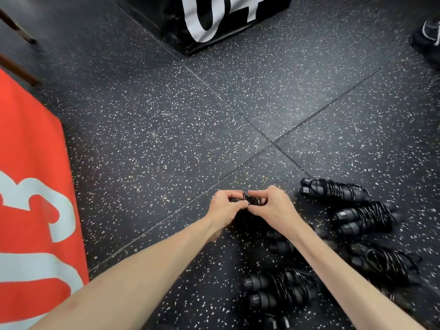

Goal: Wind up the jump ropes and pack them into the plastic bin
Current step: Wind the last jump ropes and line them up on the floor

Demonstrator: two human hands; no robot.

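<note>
**Winding a rope above the floor, finished bundles to the right**

We noted both hands raised over the floor (166,129), meeting on one black rope (253,200). The left hand (225,208) curled round what looked like the handle end, probably to keep it fixed as a core. The right hand (273,206) pinched the coils with thumb and bent fingers, likely to keep the turns tight so they would not spring loose. Neither hand was spread; both were narrow and closed on the rope. The rope's free length was hidden beneath the hands, so we could not tell how much remained.

Wound bundles (352,215) lay on the floor just right of the hands, several near one another, cord wrapped round paired handles. We judged them parked within reach for packing later. No bin showed in view.

A red box (31,175) stood at left, a black box (214,17) ahead, a shoe (427,36) at far right.
</note>
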